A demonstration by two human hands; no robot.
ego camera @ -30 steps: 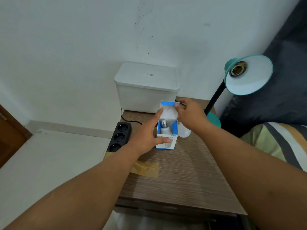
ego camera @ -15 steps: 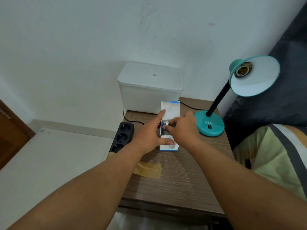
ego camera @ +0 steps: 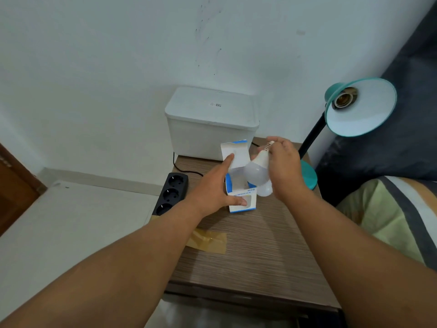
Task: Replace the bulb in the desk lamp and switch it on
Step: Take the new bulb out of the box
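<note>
**Bulb out of the box, lamp socket bare**

I see a small wood-grain surface (ego camera: 260,256) pushed against a pale wall, with a bed and striped pillow (ego camera: 390,209) to its right and pale floor to its left. At the back stands a white lidded bin (ego camera: 210,124) with a small mark on its lid that I can't read. A black power strip (ego camera: 171,194) lies along the left edge, and a patch of tan tape (ego camera: 208,240) sits near the front.

The box (ego camera: 238,185), blue and white, stands open; I can read "HUMIDIFIER" and what looks like "H09" on it. My left hand (ego camera: 212,188) has its grip clamped on the box, thumb across the front, forefinger up on the flap. My right hand (ego camera: 283,166) has its grip closed on the bulb (ego camera: 256,171), held above the box, base up. A second bulb (ego camera: 266,190) lies just beside the box.

The teal lamp (ego camera: 361,107) stands at right, socket empty, unlit.
</note>
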